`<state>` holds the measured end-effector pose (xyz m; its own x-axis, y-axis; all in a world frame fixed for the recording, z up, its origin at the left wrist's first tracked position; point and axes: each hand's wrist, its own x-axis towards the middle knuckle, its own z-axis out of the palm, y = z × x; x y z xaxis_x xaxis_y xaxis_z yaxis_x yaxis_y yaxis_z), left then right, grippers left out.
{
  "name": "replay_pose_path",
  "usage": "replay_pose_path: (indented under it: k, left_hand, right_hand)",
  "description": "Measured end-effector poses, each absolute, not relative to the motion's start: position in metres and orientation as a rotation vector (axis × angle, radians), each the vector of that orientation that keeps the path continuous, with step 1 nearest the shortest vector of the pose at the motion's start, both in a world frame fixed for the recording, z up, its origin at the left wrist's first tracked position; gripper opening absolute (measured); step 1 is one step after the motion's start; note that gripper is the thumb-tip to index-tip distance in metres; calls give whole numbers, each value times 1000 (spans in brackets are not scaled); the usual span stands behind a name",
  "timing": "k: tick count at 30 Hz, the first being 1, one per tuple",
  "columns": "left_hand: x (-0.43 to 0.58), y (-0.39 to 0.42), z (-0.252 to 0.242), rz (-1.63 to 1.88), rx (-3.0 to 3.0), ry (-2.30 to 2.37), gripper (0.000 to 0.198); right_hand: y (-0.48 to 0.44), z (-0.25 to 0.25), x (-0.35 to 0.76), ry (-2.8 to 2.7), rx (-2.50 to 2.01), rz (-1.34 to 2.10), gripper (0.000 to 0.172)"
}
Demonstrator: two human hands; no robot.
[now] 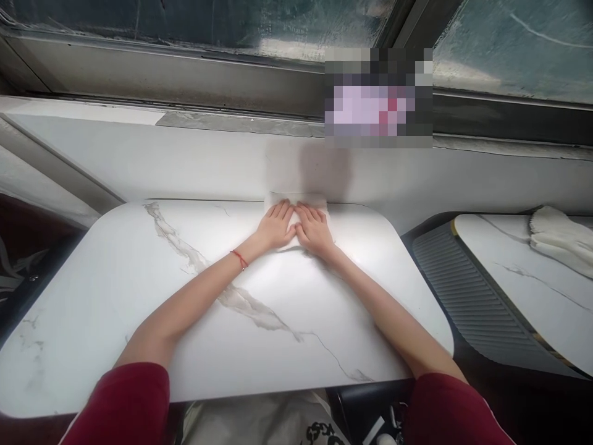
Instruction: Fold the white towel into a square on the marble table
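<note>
My left hand [275,226] and my right hand [315,230] lie flat side by side, fingers stretched out, pressing on a white cloth or paper sheet [320,201] at the far edge of a white marble-patterned table [139,296]. The thumbs nearly touch. The sheet is mostly hidden under both hands; only its far edge shows against the wall. A red string bracelet [239,258] circles my left wrist, and red sleeves cover my upper arms.
A white wall and a window sill with a dark frame rise behind the table. To the right stands a second marble table [519,278] bearing white knitted gloves [563,238], with a ribbed grey panel [467,296] in the gap between.
</note>
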<state>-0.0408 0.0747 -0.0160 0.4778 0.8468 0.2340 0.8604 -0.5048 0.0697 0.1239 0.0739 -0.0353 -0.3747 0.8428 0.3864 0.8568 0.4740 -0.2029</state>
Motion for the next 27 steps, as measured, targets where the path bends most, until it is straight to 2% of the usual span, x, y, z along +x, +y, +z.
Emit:
replay_pose_path:
  k: [18, 27]
  left_hand:
    - [-38, 73, -17, -449, -2621, -1580, 58]
    - [-44, 21, -17, -370, -2631, -1565, 62]
  right_hand:
    - [72, -35, 120, -2253, -1447, -78, 53]
    - [23, -39, 119, -2278, -1408, -74, 55]
